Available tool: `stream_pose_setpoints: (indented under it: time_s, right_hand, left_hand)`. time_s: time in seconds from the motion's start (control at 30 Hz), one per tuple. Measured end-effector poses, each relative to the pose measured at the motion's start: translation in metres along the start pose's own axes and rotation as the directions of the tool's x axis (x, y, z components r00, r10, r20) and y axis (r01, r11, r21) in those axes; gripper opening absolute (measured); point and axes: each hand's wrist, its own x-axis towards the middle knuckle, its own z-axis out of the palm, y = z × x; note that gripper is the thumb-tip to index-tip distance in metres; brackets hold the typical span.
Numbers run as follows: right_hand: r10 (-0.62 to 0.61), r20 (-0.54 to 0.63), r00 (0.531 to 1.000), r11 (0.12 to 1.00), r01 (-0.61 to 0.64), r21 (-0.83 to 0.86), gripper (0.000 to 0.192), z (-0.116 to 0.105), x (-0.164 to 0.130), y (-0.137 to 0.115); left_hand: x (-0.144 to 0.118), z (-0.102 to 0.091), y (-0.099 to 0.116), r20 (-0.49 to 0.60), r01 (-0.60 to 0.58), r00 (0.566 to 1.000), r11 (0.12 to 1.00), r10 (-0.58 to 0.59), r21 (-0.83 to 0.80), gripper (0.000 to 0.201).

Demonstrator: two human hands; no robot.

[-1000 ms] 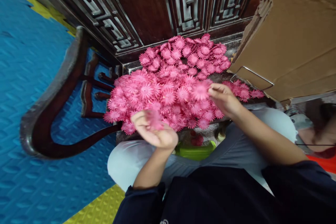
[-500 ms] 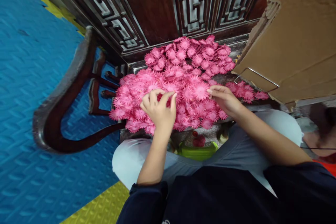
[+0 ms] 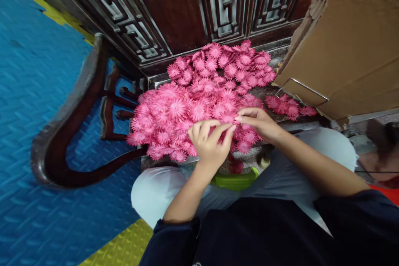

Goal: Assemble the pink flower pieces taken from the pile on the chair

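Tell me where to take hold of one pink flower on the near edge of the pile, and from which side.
Pinch a pink flower by its thin petal rim, coming from above on the near side. The flowers lie flat and overlap, so only upturned petal edges offer purchase, much as the left hand and right hand meet at one now.

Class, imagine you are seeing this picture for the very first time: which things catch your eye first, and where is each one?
A big heap of pink paper flowers fills the middle, piled on a dark wooden seat. At its near edge the left hand and right hand meet, fingertips pinching among the flowers. A bright blue foam mat covers the floor at left.
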Motion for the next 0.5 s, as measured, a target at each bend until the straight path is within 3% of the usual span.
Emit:
stream_pose_setpoints:
  time_s: [0.23, 0.4, 0.5]
  right_hand:
    - [0.048, 0.061, 0.997, 0.997, -0.051, 0.05, 0.015, 0.0032, 0.0012, 0.0006]
    - [0.077, 0.101, 0.992, 0.991, -0.088, 0.104, 0.019, 0.0022, 0.0028, 0.002]
    - [0.078, 0.13, 0.988, 0.991, -0.092, 0.102, 0.018, 0.0017, 0.0027, 0.0022]
  left_hand:
    - [-0.0024, 0.0108, -0.0033, 0.098, 0.172, 0.981, 0.983, -0.166, -0.056, 0.012]
    - [-0.0013, 0.0078, 0.0003, 0.262, 0.363, 0.92, 0.888, -0.292, -0.283, 0.011]
    - [-0.0001, 0.0065, 0.0, 0.306, 0.422, 0.895, 0.838, -0.325, -0.345, 0.011]
